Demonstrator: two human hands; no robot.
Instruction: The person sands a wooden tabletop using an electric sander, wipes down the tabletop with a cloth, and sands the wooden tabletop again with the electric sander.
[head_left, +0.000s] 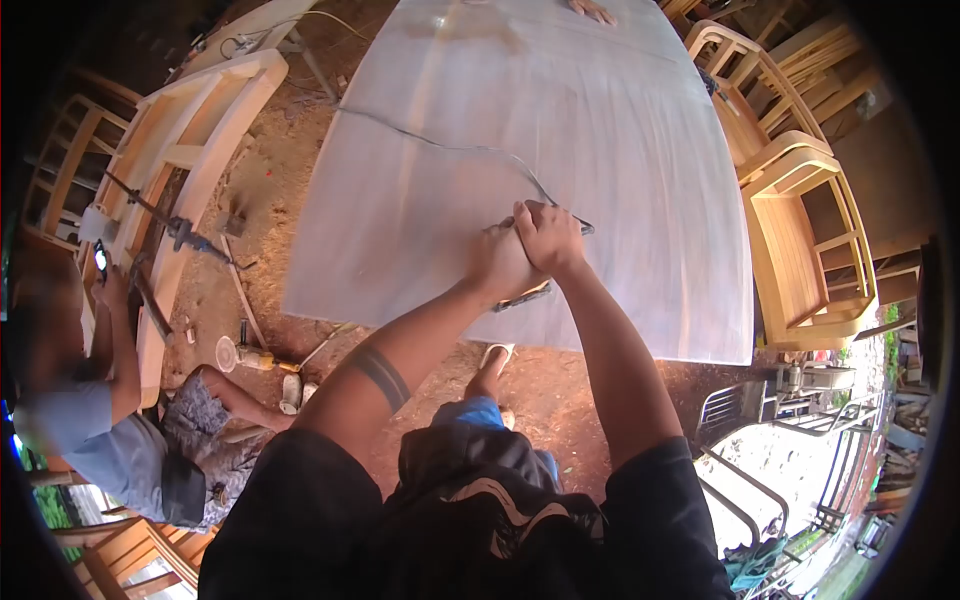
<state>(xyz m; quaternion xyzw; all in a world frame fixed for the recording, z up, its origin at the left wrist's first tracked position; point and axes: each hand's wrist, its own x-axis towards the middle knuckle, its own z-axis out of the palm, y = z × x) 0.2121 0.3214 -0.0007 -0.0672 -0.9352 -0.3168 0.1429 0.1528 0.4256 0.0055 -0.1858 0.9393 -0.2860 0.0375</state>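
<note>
A broad wooden panel (400, 240) with a pale, dusty surface lies flat in front of me. Near its front edge, both my hands grip an electric sander (525, 298) that rests on the wood. Most of the sander is hidden under them; only dark edges of its base show. My left hand (500, 258) is closed over its body, and my right hand (550, 238) overlaps it on the far right side, fingers closed. From the tool's far end, a dark cord (440, 144) runs across the panel to the left edge.
Another person's hand (592, 10) touches the panel's far edge. At left, a seated person (90, 430) holds a lit phone (101, 258) beside a wooden frame (200, 170) with a clamp. Wooden chairs (800, 240) stand at right; a yellow power tool (256, 358) lies on the dirt floor.
</note>
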